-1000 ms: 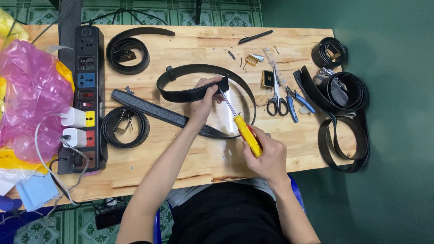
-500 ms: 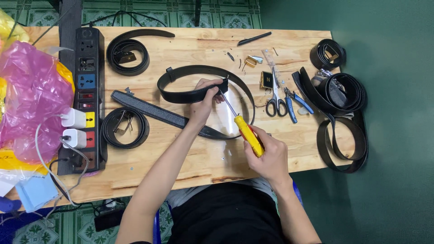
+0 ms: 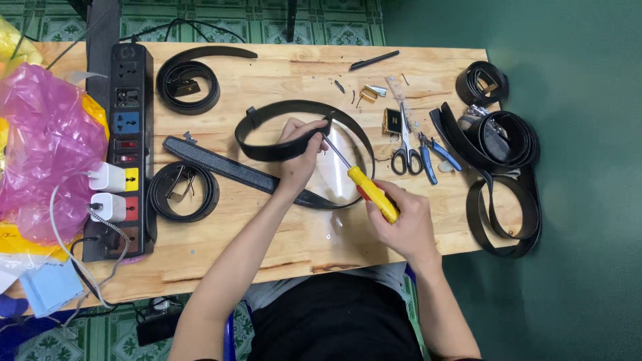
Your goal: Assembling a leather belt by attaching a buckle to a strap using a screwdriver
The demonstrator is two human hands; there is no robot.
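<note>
Leather, wood, plastic — mostly matt.
Counter (image 3: 281,73): pale raw wood w/ visible grain. Black belt (image 3: 294,144): smooth leather, slight sheen. Screwdriver (image 3: 364,187): glossy yellow plastic handle, bare metal shaft. Pink bag (image 3: 47,140): thin crinkly plastic — shiny. Scissors (image 3: 404,144): polished metal blades.

A pale wooden table (image 3: 267,247) with visible grain and a few dark knots is seen from above, filling most of the view. Beyond the table's far edge, a floor of green patterned tiles (image 3: 221,17) is shown, crossed by dark cables. The same tiles are glimpsed below the table's near left corner. To the right of the table, a plain dark green surface (image 3: 588,200) is spread. The scene is lit evenly, without hard shadows.
</note>
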